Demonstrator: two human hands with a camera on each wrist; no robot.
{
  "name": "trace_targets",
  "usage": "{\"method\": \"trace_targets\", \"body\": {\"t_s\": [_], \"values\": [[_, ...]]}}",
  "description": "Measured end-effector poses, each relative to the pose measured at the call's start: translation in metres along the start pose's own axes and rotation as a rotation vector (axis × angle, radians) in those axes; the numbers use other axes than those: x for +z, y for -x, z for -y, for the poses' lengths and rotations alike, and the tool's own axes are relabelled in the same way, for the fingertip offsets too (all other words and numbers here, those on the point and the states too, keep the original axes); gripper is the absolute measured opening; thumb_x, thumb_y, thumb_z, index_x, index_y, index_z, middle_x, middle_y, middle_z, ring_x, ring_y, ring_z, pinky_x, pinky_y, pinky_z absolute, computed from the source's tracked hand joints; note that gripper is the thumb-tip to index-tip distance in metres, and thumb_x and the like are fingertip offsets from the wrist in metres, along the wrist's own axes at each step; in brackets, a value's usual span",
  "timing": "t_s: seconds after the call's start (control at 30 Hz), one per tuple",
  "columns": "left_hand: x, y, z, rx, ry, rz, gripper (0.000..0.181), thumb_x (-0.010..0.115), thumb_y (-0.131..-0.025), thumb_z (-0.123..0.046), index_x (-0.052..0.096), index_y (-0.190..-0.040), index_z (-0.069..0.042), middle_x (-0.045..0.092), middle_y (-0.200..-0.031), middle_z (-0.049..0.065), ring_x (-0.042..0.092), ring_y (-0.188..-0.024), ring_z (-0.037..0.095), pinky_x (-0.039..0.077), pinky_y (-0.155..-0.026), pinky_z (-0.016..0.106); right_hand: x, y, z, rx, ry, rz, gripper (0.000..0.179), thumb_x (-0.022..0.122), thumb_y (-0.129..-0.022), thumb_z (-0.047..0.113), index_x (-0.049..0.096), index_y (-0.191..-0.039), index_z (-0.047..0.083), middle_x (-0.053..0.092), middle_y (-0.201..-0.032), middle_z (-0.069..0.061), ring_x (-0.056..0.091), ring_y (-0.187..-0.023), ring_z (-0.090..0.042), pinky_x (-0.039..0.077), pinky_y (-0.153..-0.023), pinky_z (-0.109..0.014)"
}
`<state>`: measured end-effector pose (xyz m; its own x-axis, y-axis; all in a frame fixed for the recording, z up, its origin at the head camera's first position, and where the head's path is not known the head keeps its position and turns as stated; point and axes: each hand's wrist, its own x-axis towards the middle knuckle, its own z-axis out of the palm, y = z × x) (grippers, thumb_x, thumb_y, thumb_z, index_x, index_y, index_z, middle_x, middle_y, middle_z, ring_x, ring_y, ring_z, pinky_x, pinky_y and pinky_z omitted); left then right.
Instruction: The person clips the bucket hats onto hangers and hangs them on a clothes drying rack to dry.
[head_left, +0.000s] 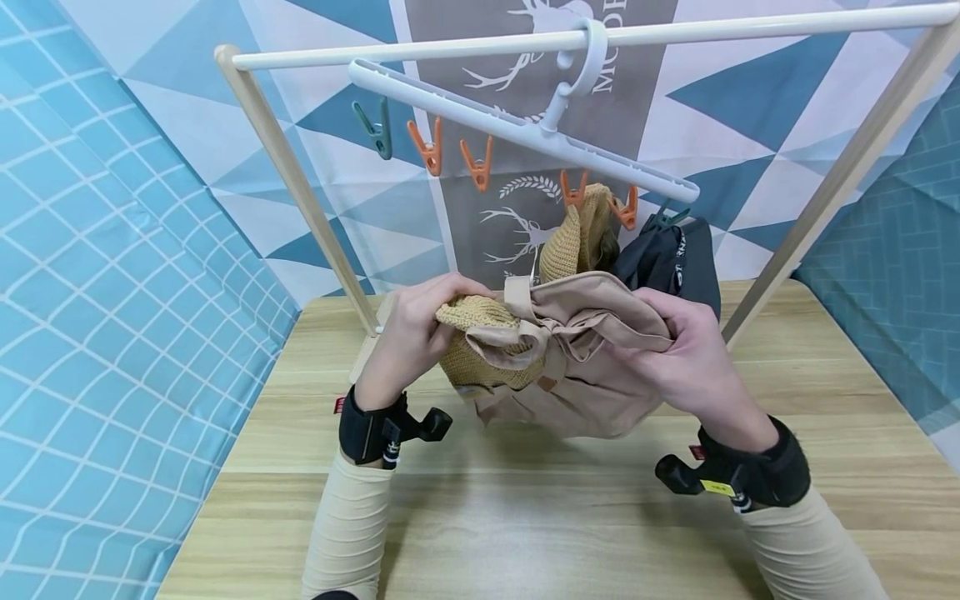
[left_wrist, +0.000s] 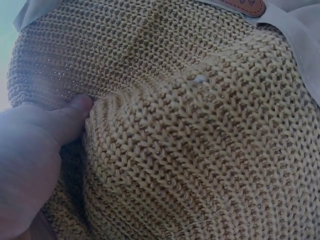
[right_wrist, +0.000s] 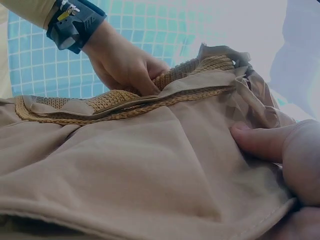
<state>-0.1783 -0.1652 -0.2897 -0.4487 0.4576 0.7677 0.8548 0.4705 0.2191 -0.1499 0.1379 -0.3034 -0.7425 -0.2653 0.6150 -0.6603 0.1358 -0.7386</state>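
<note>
Both hands hold up a sun hat (head_left: 585, 404) of beige fabric and tan knit straw, above the table in front of the rack. My left hand (head_left: 412, 329) grips the knit part (head_left: 480, 358) at its left side; in the left wrist view the thumb (left_wrist: 75, 112) presses into a fold of the weave. My right hand (head_left: 693, 354) pinches the beige fabric at the right, thumb (right_wrist: 260, 142) on top and fingers mostly hidden beneath. A fabric bow (head_left: 513, 343) and a small brown leather patch (left_wrist: 247, 6) show on the hat.
A pale hanger (head_left: 525, 129) hooks over the white rail (head_left: 465, 50). Orange clips (head_left: 426, 148) and dark green clips (head_left: 375, 129) hang from it. Behind the held hat hang another straw hat (head_left: 566, 246) and a black cap (head_left: 701, 267). Wooden posts (head_left: 300, 192) flank the table (head_left: 525, 525).
</note>
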Motion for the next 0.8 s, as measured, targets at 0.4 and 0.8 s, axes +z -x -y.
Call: {"method": "trace_targets", "body": {"t_s": [0.4,0.8], "values": [[0.0022,0.0009,0.0053,-0.048,0.088,-0.052,0.024,0.066,-0.089,0.006,0.071,-0.109,-0.006,0.076,-0.101,0.010,0.071,-0.095,0.019,0.057,-0.083,0.038,-0.0015,0.0001,0.0021,-0.048,-0.205,-0.096,0.027,0.068,-0.075,-0.025,0.069,-0.097,-0.010,0.054,-0.067,0.003,0.045,-0.059,-0.009,0.035,-0.051,-0.023],[-0.0044,0.0040,0.0089,-0.328,0.252,-0.074,0.071,0.090,-0.071,-0.008,0.060,-0.135,-0.013,0.070,-0.120,0.009,0.065,-0.105,0.016,0.054,-0.085,0.030,-0.0094,0.0001,0.0051,0.020,-0.427,-0.236,0.038,0.063,-0.074,-0.030,0.069,-0.107,-0.013,0.076,-0.089,-0.003,0.064,-0.078,-0.008,0.052,-0.064,-0.016]]}}
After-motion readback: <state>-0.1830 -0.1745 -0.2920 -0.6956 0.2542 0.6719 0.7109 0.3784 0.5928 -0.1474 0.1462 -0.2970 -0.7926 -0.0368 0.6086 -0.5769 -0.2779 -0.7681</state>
